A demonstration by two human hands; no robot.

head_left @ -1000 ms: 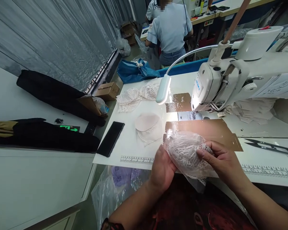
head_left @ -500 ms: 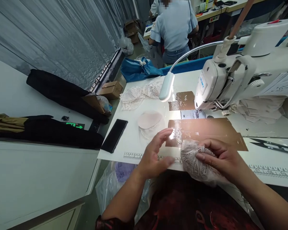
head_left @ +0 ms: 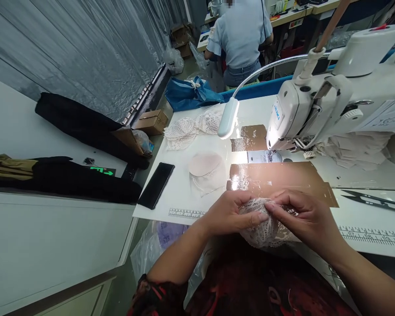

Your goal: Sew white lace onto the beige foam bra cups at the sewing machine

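Note:
A pale lace piece (head_left: 259, 230) is held between both hands at the table's front edge. My left hand (head_left: 232, 215) grips its left side, thumb on top. My right hand (head_left: 299, 213) pinches its upper right part between thumb and fingers. Some of the lace hangs below the right hand toward my lap. Just beyond the hands lies a brown taped plate (head_left: 279, 175) in front of the white sewing machine (head_left: 286, 114). To the left, a pale round fabric piece with lace (head_left: 206, 169) rests on the white table (head_left: 181, 184).
A black phone (head_left: 156, 185) lies at the table's left edge. Lace pieces (head_left: 187, 129) are stacked at the back left, near a lamp (head_left: 228, 118). Black thread snips (head_left: 375, 201) lie at right, below a fabric pile (head_left: 355, 149). A person (head_left: 240, 39) sits beyond the table.
My left hand has come in from the left, where it was open and empty, and closed on the lace piece. The lace has shifted slightly left; my right hand still holds it.

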